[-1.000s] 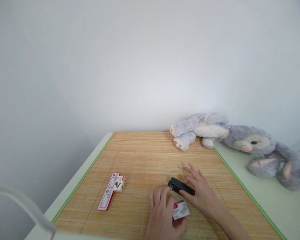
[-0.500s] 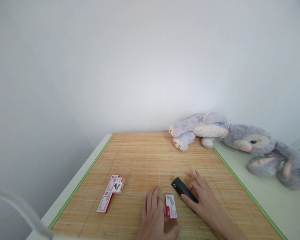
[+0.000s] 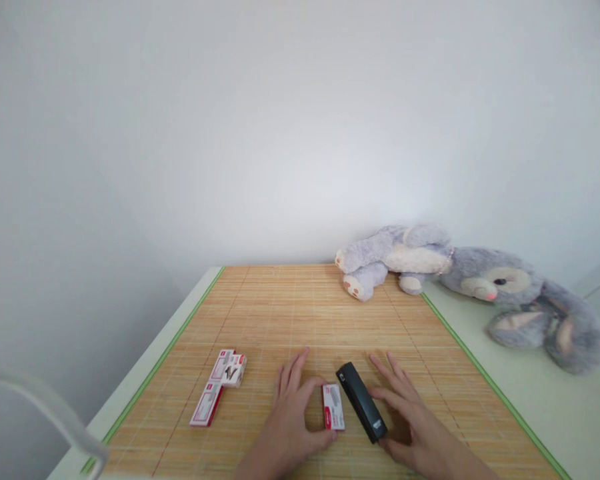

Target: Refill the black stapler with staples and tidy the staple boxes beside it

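Note:
A small red-and-white staple box [image 3: 334, 407] lies flat on the bamboo mat [image 3: 290, 313]. My left hand [image 3: 293, 413] has its thumb at the box's near end and its index finger at the far left corner; the other fingers stretch forward. Just right of the box, a black stapler [image 3: 362, 403] lies at a slant, its far end leaning left. Along the stapler's right side, my right hand [image 3: 407, 413] rests with fingers spread, index finger and thumb close to or touching its edge. No finger of that hand shows on the stapler's left side.
To the left, two flat red-and-white boxes [image 3: 207, 403] lie end to end, with a smaller white box [image 3: 234, 371] beside them. A grey plush rabbit [image 3: 420, 260] lies along the back right. A pale curved bar [image 3: 45, 400] crosses the lower left corner.
The stapler has turned to a steeper slant, and its near end, formerly under my right hand, now shows. My left thumb and index finger have come around the staple box, which has shifted slightly left.

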Tool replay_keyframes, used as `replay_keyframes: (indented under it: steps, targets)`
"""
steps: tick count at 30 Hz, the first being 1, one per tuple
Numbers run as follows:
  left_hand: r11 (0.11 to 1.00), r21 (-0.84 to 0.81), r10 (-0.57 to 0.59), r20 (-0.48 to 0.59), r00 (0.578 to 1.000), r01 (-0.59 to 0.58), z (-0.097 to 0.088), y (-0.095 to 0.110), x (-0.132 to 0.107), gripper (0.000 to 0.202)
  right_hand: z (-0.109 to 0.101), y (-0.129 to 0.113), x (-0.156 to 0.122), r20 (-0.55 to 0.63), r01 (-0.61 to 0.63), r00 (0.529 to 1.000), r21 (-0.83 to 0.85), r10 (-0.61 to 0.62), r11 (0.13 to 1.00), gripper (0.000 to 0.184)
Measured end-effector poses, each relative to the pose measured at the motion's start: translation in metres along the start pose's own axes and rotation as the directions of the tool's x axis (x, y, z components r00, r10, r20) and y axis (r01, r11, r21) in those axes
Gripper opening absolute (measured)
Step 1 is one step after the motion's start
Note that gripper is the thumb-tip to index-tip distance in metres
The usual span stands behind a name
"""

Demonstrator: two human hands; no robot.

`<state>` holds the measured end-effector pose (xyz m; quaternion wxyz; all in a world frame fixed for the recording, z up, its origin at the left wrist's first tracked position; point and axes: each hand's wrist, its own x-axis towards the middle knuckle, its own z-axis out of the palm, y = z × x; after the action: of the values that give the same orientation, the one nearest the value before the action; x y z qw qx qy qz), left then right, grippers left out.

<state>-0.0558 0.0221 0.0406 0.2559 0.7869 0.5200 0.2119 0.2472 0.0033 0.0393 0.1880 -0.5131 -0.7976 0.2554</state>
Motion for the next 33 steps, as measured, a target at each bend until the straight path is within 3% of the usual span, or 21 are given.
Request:
replay_keyframes:
  steps: [6, 12, 22, 33]
  targets:
    - [0.999, 0.019, 0.047, 0.016, 0.999, -0.047, -0.001, -0.002, 0.001, 0.066, 0.024, -0.010, 0.011, -0.060, -0.057, 0.997, -0.054, 0.053, 0.997, 0.056]
    - [0.999, 0.038, 0.033, 0.014, 0.999, -0.034, -0.003, 0.002, 0.001, 0.064, 0.035, -0.021, 0.019, -0.096, -0.106, 0.990, -0.057, 0.100, 0.993, 0.054]
    - [0.998, 0.039, 0.057, -0.002, 0.998, -0.057, 0.004, -0.003, 0.002, 0.073, 0.035, -0.027, 0.025, -0.066, -0.089, 0.994, -0.077, 0.084, 0.993, 0.060]
    - [0.995, 0.061, 0.070, 0.064, 0.995, -0.074, 0.006, -0.009, 0.007, 0.074, 0.039, -0.025, 0.025, -0.095, -0.082, 0.993, -0.061, 0.076, 0.995, 0.060]
